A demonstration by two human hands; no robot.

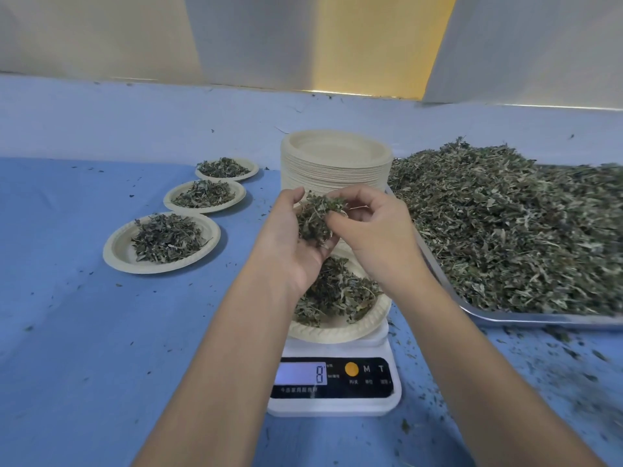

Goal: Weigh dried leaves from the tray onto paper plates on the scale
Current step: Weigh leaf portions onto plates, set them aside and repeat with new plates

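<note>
Blue cloth covers the table point(84, 332), with pale panels rising behind its far edge. A white scale point(337, 404) sits near the person, its long axis running away from them and its display facing them, showing an 8. On its platform rests a paper plate point(332, 332) with a pile of dried leaves point(340, 291) in it.

Above that plate the left hand point(290, 237) is turned palm up and cupped, fingers curled round a clump of leaves point(315, 220) that lies lengthwise along the palm. The right hand point(374, 227) reaches in from the other side, its thumb and fingertips pinching the clump's upper edge.

To the right lies a metal tray point(499, 319), heaped with loose leaves point(505, 224). Its left rim is just beside the scale.

Behind the hands stands a stack of empty plates point(337, 163). Three filled plates point(118, 251) form a row slanting from the near left away toward that stack.
</note>
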